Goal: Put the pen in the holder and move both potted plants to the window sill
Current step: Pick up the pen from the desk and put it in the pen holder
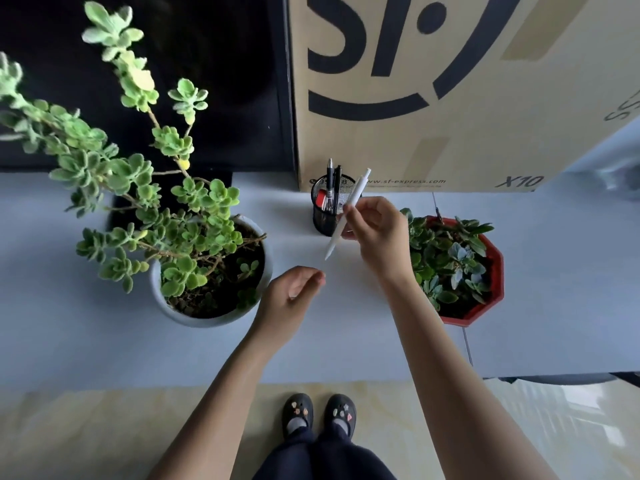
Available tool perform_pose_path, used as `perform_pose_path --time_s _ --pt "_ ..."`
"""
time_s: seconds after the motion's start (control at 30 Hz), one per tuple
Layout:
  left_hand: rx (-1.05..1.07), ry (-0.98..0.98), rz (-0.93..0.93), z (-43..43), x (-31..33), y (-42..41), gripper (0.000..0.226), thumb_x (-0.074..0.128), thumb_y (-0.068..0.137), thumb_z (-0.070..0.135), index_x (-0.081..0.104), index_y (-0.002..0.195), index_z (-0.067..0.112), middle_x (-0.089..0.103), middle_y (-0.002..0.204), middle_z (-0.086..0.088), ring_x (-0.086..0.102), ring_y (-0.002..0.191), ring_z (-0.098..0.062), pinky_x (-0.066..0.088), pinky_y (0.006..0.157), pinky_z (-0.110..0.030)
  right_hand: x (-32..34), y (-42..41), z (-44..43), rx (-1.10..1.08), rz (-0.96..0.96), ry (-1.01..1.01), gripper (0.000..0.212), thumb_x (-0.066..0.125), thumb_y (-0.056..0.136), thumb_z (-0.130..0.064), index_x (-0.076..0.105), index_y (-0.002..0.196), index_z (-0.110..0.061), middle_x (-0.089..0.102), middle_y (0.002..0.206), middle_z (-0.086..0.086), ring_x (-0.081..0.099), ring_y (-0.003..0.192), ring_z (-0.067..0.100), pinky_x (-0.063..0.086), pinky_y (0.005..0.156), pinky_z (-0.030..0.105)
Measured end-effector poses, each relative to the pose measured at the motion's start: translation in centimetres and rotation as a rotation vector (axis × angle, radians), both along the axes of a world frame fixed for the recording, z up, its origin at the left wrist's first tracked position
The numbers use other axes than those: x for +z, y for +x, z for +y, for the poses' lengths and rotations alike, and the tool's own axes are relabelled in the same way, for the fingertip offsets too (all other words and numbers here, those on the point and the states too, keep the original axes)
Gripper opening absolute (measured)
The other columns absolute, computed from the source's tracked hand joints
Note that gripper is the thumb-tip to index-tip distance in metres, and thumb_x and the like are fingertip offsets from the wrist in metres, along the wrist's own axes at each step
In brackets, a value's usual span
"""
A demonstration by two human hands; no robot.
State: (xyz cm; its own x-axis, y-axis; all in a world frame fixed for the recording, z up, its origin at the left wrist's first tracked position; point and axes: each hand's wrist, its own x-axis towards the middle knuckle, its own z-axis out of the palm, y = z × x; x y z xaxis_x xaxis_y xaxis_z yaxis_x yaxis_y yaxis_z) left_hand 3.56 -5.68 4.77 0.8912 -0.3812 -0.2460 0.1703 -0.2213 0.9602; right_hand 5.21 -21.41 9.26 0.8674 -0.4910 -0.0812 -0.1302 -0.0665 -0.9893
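The white pen (348, 213) is tilted, tip down, in front of the black mesh holder (329, 209), which stands upright holding what seem dark pens. A white pot plant (211, 271) stands left, a red octagonal pot plant (464, 268) right.

I see a white pen (349, 212), a black mesh pen holder (323, 220), one white round pot (162, 299), one red octagonal pot (491, 289), a tan cardboard box (450, 140) printed black, and a pale grey worktop (69, 341).

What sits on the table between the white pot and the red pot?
In the head view, between the white pot and red pot: the black mesh holder farther back, both hands, the right hand gripping the white pen.
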Motion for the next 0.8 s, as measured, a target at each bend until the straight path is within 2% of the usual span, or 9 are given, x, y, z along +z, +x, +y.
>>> perform_pose_path --time_s 0.1,0.2,0.27,0.33,0.47,0.63,0.8 --pt "0.003 -0.02 -0.002 -0.6 0.7 0.6 0.011 0.053 0.091 0.022 0.064 0.087 0.021 0.069 0.086 0.005 0.065 0.079 0.001 0.046 0.073 -0.008 1.4 1.0 -1.1 -0.006 -0.044 0.085 0.01 0.06 0.089 -0.007 0.054 0.082 -0.009 0.067 0.078 0.012 0.068 0.065 0.02 0.057 0.06 0.024" --pt "0.006 -0.049 0.0 -1.3 1.5 1.2 0.011 0.053 0.091 0.021 0.063 0.088 0.019 0.069 0.088 0.002 0.065 0.083 -0.006 0.045 0.073 -0.008 2.5 2.1 -2.5 0.009 -0.102 0.129 0.011 0.057 0.091 -0.005 0.051 0.084 -0.012 0.067 0.082 0.014 0.068 0.068 0.018 0.059 0.067 0.028" --pt "0.008 -0.057 0.007 -1.7 1.9 1.6 0.011 0.053 0.092 0.02 0.063 0.089 0.018 0.069 0.089 0.003 0.064 0.082 -0.005 0.045 0.073 -0.008 2.8 2.8 -3.5 0.011 -0.114 0.166 0.009 0.056 0.091 -0.004 0.048 0.092 -0.008 0.067 0.088 0.019 0.069 0.068 0.017 0.06 0.067 0.029" --pt "0.008 -0.052 0.012 -2.1 2.1 2.0 0.011 0.052 0.092 0.021 0.063 0.09 0.018 0.069 0.089 0.004 0.065 0.08 -0.001 0.045 0.074 -0.009 3.0 3.5 -4.2 0.015 -0.103 0.175 0.014 0.054 0.092 -0.003 0.044 0.102 -0.004 0.067 0.092 0.023 0.069 0.067 0.014 0.06 0.067 0.029" --pt "0.022 -0.049 0.022 -2.7 2.1 2.6 0.012 0.052 0.093 0.02 0.063 0.088 0.02 0.069 0.089 0.005 0.065 0.078 0.003 0.045 0.073 -0.009 2.8 4.8 -5.5 0.058 -0.078 0.156 0.019 0.053 0.092 -0.002 0.041 0.107 -0.003 0.066 0.092 0.021 0.069 0.069 0.012 0.06 0.065 0.027" --pt "0.015 -0.033 0.035 -3.2 1.6 2.8 0.012 0.052 0.093 0.02 0.063 0.09 0.018 0.069 0.089 0.004 0.065 0.078 0.005 0.046 0.074 -0.009 1.9 6.5 -6.4 0.087 -0.029 0.148 0.016 0.052 0.093 -0.001 0.039 0.101 -0.004 0.063 0.094 0.019 0.066 0.077 0.022 0.06 0.066 0.027" --pt "0.019 -0.018 0.032 -3.3 1.3 3.1 0.012 0.051 0.093 0.019 0.063 0.089 0.018 0.069 0.089 0.004 0.064 0.078 0.004 0.046 0.073 -0.008 0.7 7.6 -6.8 0.127 0.04 0.05 0.017 0.051 0.094 -0.009 0.043 0.083 -0.018 0.062 0.091 0.012 0.064 0.08 0.025 0.06 0.067 0.027"
